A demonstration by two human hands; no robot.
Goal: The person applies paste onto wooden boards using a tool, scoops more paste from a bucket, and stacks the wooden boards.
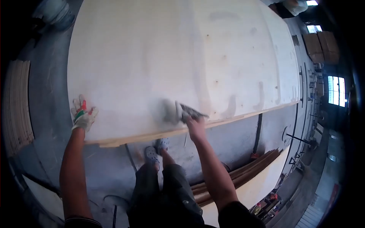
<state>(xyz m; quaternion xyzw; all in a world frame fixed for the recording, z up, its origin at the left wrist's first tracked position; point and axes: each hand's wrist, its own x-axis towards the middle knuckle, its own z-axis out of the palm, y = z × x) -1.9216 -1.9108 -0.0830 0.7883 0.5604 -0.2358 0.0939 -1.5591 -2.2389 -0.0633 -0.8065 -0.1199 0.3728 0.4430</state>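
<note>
A large pale plywood panel [133,68] lies in front of me, with damp-looking streaks and filler-like patches toward its right side. My left hand [83,116], in a white work glove with red and green marks, rests with spread fingers at the panel's left edge. Over the near part of the panel, my right hand [194,121] grips a putty knife [186,111], its wide blade tilted and smeared by motion. A blurred grey smear [165,111] shows on the wood just left of the blade. Whether the right hand is gloved I cannot tell.
Stacked boards [18,106] stand at the far left. Below the panel's near edge, brown strips [243,167] lie beside another pale board [262,180]. A bucket [55,13] sits at upper left, and cardboard boxes [321,47] stand at upper right. My clogs [151,155] are on the grey floor.
</note>
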